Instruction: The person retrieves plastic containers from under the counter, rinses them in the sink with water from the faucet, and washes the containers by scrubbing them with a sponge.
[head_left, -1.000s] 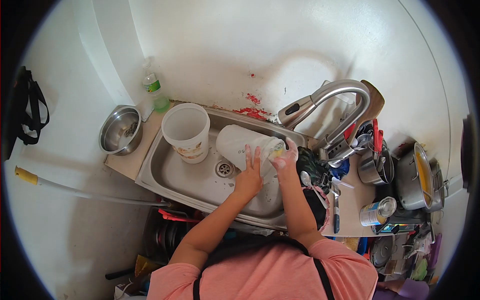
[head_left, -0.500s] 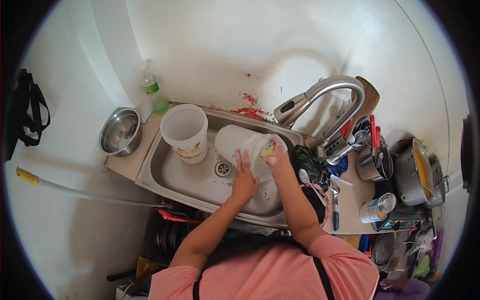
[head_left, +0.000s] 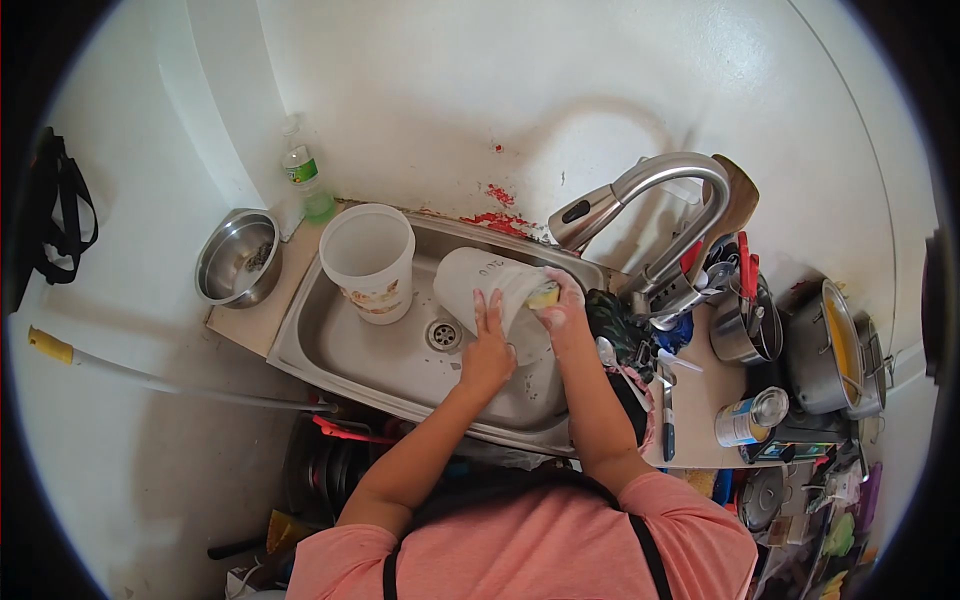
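Note:
In the steel sink [head_left: 400,378] a white plastic tub [head_left: 468,277] lies tilted on its side, its mouth toward the right. Dark handwritten digits show on its wall. My left hand [head_left: 488,358] grips the tub near the rim, two fingers stretched along its side and the thumb hidden. A yellow sponge [head_left: 543,296] is in my right hand [head_left: 566,302], pressed at the tub's rim, with suds on the fingers. Left of the tub stands an upright white bucket [head_left: 378,305] with a worn printed label, beside the drain [head_left: 444,335].
The faucet [head_left: 690,170] arches over the sink's right end. A steel bowl [head_left: 240,285] and a green-labelled plastic bottle [head_left: 302,170] stand on the left. On the right counter are a knife [head_left: 669,430], a can [head_left: 738,424], a utensil pot [head_left: 742,335] and a large pot [head_left: 815,365].
The tub has turned, bringing its handwritten digits up into view. My right hand with the sponge has shifted slightly at the rim. My left hand stays on the tub's side.

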